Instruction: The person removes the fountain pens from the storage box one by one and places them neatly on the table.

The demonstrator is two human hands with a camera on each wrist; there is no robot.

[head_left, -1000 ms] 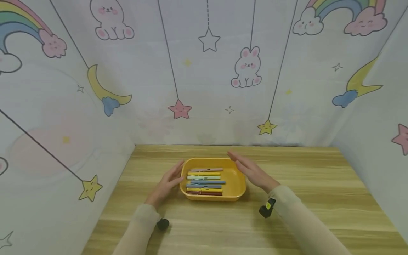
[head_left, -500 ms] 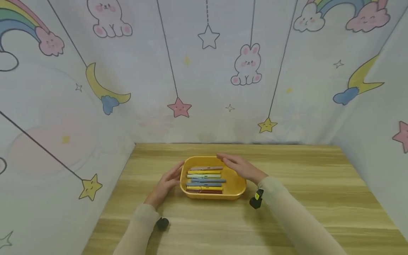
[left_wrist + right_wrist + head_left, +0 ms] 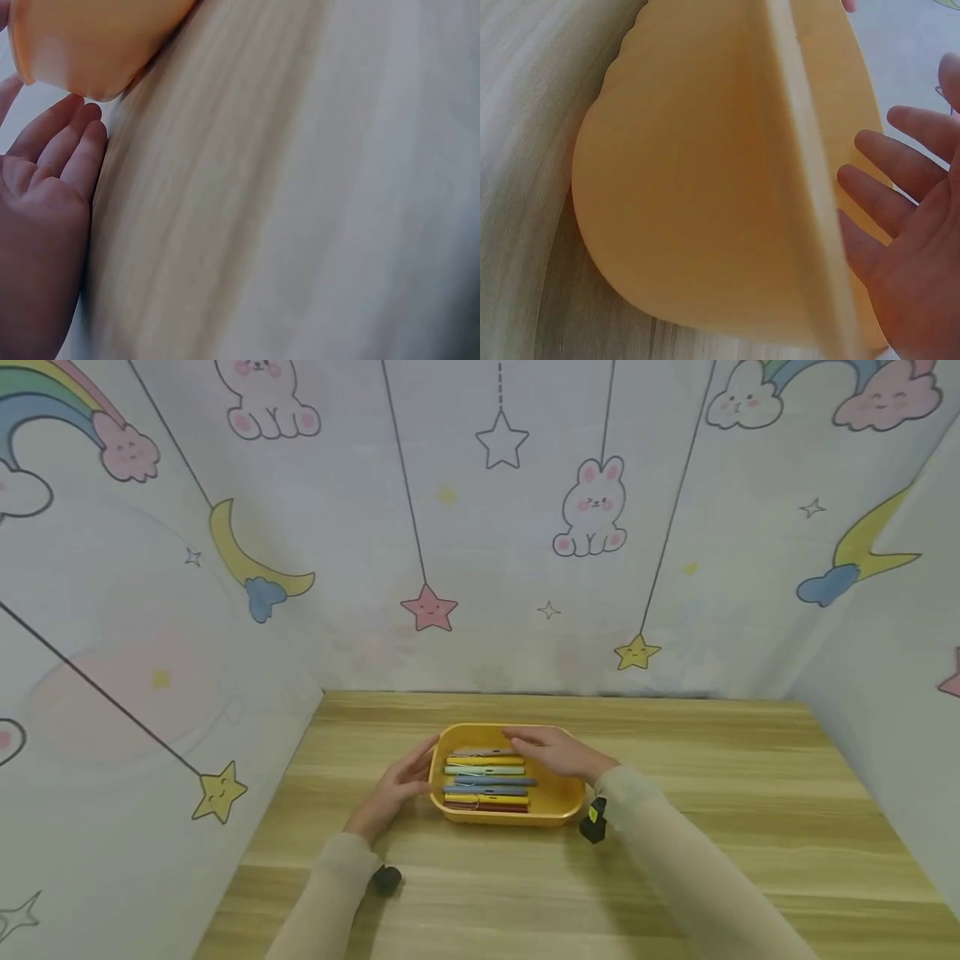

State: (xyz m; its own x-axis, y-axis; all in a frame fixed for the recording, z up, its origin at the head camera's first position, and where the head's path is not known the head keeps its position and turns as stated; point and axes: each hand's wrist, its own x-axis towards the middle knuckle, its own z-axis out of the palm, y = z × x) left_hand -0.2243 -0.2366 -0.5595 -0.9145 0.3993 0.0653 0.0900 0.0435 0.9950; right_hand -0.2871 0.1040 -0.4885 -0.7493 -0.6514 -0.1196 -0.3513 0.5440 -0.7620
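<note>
A yellow plastic basket stands on the table, with several pens lying side by side in its left part. Among them are yellow pens, a pale green pen, blue pens and a dark red pen. My left hand is at the basket's left end; in the left wrist view its fingertips come right up to the outer wall. My right hand reaches over the right rim, fingers extended above the basket's inside and the far pens. Nothing is in its grasp.
The wood-grain table extends around the basket. White curtains with printed rabbits, moons and stars close off the back and both sides. Each wrist wears a small black camera.
My right hand has moved left, from beside the basket's right end to over its inside. My left hand keeps its place at the left end. The head view has shifted slightly.
</note>
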